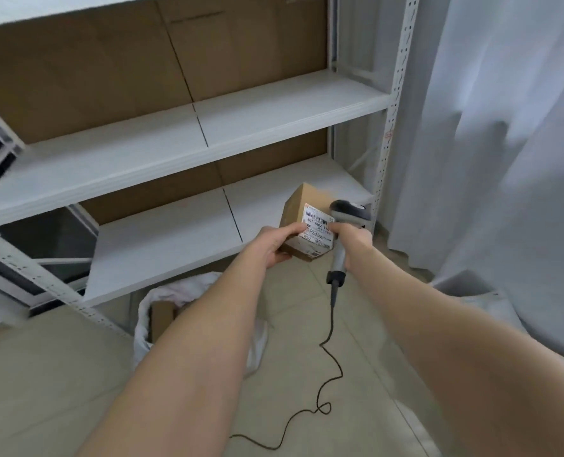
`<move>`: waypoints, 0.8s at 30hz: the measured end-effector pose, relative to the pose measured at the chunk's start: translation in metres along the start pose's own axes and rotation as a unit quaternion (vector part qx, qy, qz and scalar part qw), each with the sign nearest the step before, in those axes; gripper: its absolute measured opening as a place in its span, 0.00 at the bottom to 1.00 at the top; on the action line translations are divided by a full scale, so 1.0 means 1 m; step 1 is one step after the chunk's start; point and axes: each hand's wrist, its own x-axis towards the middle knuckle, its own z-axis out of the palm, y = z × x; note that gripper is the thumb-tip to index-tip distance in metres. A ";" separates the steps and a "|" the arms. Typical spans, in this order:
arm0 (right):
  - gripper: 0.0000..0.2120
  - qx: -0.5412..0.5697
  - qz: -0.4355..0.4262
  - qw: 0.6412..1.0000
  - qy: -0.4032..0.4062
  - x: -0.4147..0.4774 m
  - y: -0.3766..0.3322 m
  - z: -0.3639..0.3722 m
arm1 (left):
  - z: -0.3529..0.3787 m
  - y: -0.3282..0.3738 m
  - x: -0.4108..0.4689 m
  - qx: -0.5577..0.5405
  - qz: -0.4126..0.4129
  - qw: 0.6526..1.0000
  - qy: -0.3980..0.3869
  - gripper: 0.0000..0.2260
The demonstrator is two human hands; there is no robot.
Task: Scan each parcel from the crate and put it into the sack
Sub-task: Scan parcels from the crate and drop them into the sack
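Fingers [294,229] of the left hand [274,245] grip a labelled parcel [307,199] at frame centre; the right hand [353,240] clasps a grey scanner [348,211] beside its label [318,230].

Labelled parcel [307,222] in left hand [275,245], scanner [344,225] in right hand [353,242] beside it.

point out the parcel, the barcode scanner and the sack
parcel [318,234]: head view, on its shipping label
barcode scanner [349,211]: head view, on its head
sack [142,321]: head view, on its white left rim
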 end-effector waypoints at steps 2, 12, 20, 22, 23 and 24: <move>0.15 -0.012 0.004 1.000 -0.019 0.000 0.011 0.037 | -0.038 -0.001 0.006 -0.002 -0.003 1.000 0.006 0.20; 0.13 -0.013 0.055 0.996 -0.065 0.022 0.096 0.248 | -0.255 -0.025 0.077 0.030 -0.042 0.998 0.038 0.23; 0.04 0.041 0.131 0.989 -0.061 0.069 0.160 0.324 | -0.331 -0.082 0.162 0.077 -0.099 0.987 0.100 0.20; 0.03 0.046 0.150 0.986 -0.056 0.089 0.180 0.328 | -0.335 -0.102 0.184 0.085 -0.111 0.984 0.110 0.20; 0.05 0.041 0.161 0.985 -0.052 0.100 0.192 0.329 | -0.336 -0.114 0.195 0.092 -0.117 0.982 0.120 0.22; 0.08 0.037 0.170 0.983 -0.054 0.111 0.205 0.329 | -0.337 -0.126 0.205 0.100 -0.121 0.979 0.133 0.25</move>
